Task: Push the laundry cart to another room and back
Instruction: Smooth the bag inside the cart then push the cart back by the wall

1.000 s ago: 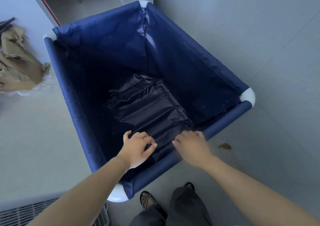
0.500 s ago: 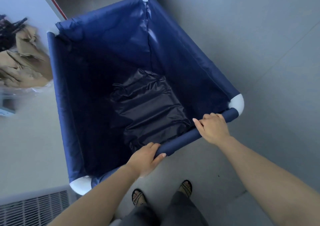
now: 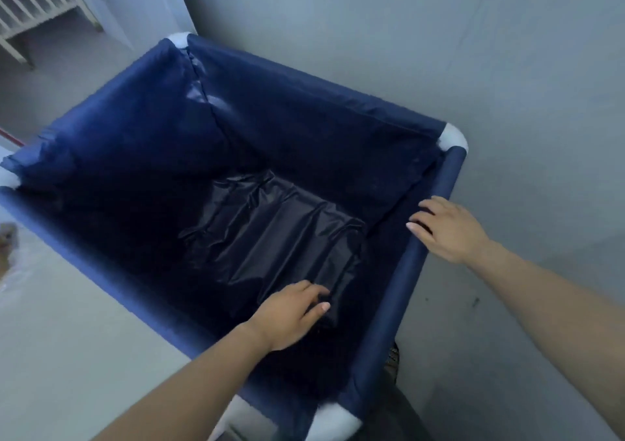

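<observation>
The laundry cart [image 3: 411, 264] has navy fabric walls, padded navy rails and white corner joints, and it fills the middle of the view. A crumpled black plastic bag [image 3: 270, 237] lies on its bottom. My right hand [image 3: 448, 229] lies on the cart's right rail with the fingers wrapped over it toward the inside. My left hand [image 3: 291, 313] hangs over the cart's interior just above the bag, fingers loosely curled and holding nothing. My left forearm crosses above the near-left rail.
A grey wall [image 3: 507, 68] runs close along the cart's far and right sides. White slatted furniture [image 3: 33, 4] stands on the floor at the top left. A brownish bundle [image 3: 6, 236] shows at the left edge. My sandalled foot [image 3: 392, 357] is beside the right rail.
The cart has swung round, so the rail I held now runs along my right. My left hand has let go of it and sits over the interior; my right hand stays on the rail.
</observation>
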A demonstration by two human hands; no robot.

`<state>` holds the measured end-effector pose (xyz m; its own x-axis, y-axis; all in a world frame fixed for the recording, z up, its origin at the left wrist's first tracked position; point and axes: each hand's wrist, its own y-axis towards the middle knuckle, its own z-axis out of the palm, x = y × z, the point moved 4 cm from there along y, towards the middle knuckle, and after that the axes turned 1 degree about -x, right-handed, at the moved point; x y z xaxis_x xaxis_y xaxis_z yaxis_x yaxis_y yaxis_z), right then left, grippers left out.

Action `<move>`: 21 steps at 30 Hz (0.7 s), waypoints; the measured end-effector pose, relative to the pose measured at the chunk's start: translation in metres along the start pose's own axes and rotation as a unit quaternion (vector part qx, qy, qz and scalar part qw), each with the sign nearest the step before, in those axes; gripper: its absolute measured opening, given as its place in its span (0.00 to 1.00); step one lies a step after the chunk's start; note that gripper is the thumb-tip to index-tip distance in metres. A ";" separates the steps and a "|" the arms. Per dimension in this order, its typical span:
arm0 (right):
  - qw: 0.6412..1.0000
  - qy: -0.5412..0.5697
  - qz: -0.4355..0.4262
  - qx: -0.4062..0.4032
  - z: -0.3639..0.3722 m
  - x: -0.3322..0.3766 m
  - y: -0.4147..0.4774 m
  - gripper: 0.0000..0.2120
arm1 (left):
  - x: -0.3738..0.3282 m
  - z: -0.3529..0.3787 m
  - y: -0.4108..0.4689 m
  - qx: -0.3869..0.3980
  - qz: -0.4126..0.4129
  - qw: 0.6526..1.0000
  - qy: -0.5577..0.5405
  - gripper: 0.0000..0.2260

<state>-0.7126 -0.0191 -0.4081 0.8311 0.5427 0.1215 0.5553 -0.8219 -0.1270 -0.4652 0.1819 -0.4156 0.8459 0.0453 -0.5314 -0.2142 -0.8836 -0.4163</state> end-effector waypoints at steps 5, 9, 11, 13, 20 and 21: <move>0.996 0.054 0.067 0.036 0.031 0.072 -0.056 0.20 | 0.044 -0.015 -0.027 0.013 0.017 0.999 0.049 0.19; 0.993 0.086 0.068 0.044 0.046 0.101 -0.075 0.21 | 0.075 -0.023 -0.036 0.027 -0.001 0.993 0.116 0.18; 0.991 0.102 0.064 0.055 0.050 0.113 -0.075 0.21 | 0.088 -0.026 -0.039 0.027 -0.019 0.988 0.152 0.18; 0.989 0.119 0.062 0.056 0.056 0.124 -0.077 0.21 | 0.095 -0.029 -0.040 0.019 -0.017 0.982 0.187 0.18; 0.979 0.164 0.093 0.072 0.055 0.166 -0.070 0.20 | 0.112 -0.042 -0.030 0.026 0.026 0.980 0.198 0.18; 0.977 0.174 0.101 0.072 0.054 0.174 -0.070 0.20 | 0.118 -0.045 -0.029 0.028 0.038 0.978 0.202 0.18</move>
<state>-0.6052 0.1421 -0.4318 0.8770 0.2602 0.4040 0.4011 -0.8595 -0.3170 -0.3367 0.1921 -0.4330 0.9484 -0.2165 -0.2317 -0.2998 -0.8505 -0.4322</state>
